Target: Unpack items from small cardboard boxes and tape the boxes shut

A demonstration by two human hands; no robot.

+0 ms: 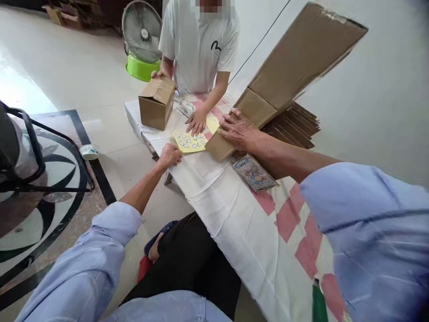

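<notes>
My left hand (pixel 171 154) is closed at the near edge of the cloth-covered table, close to the corner of a yellow sheet (pixel 191 142) with small white and blue shapes. What its curled fingers hold, if anything, is hidden. My right hand (pixel 239 130) lies with fingers stretched over the lower end of a flattened cardboard box (pixel 219 146). The box slants up to the right as a long tall panel. Across the table another person's hand (pixel 197 121) rests flat on the yellow sheet, and that person's other hand touches a closed cardboard box (pixel 156 105).
A picture-printed packet (pixel 254 172) lies beside my right forearm. More flattened cardboard (pixel 295 125) is stacked against the wall. A green bottle-like object (pixel 319 302) is at the near table end. On the floor are a fan (pixel 142 31), a bowl (pixel 89 152) and a black-framed chair (pixel 40 152).
</notes>
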